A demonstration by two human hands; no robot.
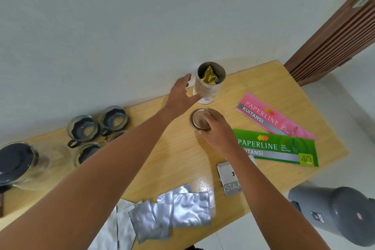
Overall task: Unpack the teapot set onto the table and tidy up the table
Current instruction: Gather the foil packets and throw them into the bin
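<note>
An open white tin (pixel 209 85) with a gold foil bag inside stands near the wall on the wooden table (pixel 178 156). My left hand (pixel 181 95) is spread open just left of the tin, its thumb close to or touching the tin's lower side. The tin's round metal lid (pixel 197 118) lies flat on the table in front of the tin, and my right hand (pixel 217 130) grips its right edge with fingers over it. Several glass cups (pixel 84 130) with dark holders stand at the left, beside a glass teapot (pixel 20 164) with a dark lid.
A pink booklet (pixel 272 116) and a green booklet (pixel 278 149) lie at the right. A small silver box (pixel 228 178) sits under my right forearm. Several silver foil sachets (pixel 176 211) lie near the front edge. A grey bin (pixel 343 215) stands on the floor at the right.
</note>
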